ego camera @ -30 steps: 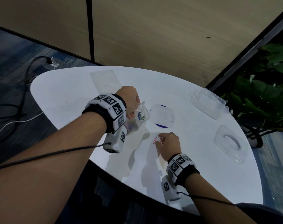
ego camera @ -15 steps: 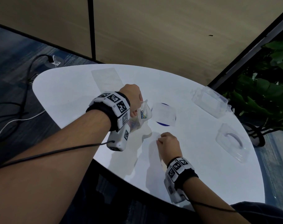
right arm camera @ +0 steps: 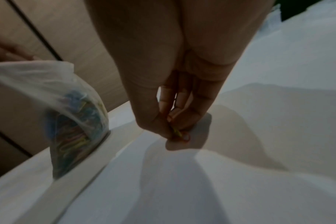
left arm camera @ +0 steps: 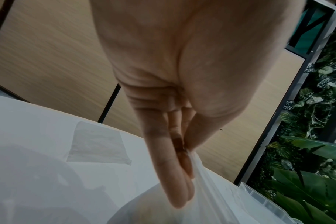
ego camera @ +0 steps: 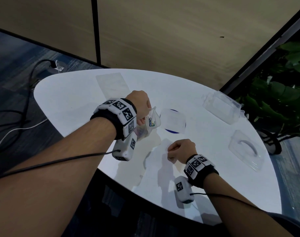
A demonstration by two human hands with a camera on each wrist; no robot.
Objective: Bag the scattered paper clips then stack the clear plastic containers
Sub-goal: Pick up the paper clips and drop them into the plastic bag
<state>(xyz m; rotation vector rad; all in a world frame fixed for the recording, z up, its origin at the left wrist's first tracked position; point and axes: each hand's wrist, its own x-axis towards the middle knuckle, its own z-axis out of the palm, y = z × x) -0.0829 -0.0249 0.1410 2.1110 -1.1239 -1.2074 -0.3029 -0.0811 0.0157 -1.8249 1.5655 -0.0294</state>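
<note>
My left hand (ego camera: pixel 142 106) pinches the top of a clear plastic bag (ego camera: pixel 151 121) that holds several coloured paper clips; the bag (right arm camera: pixel 75 121) hangs with its bottom near the white table (ego camera: pixel 77 103). In the left wrist view the fingers (left arm camera: pixel 175 166) clamp the bag's rim (left arm camera: pixel 205 181). My right hand (ego camera: pixel 178 151) is curled just in front of the bag, and its fingertips pinch yellow and red paper clips (right arm camera: pixel 179 134) close above the table. A clear container (ego camera: pixel 222 109) sits at the far right, another (ego camera: pixel 245 149) nearer me.
A clear square lid (ego camera: pixel 173 120) lies over a blue disc behind my right hand. A flat clear bag (ego camera: pixel 111 83) lies at the table's far side. Green plants (ego camera: pixel 286 93) stand beyond the right edge; cables (ego camera: pixel 26 100) run on the floor at left.
My right hand closed over the clips that lay on the table and drew back towards me; they are now hidden from the head view. My left hand and the bag barely moved.
</note>
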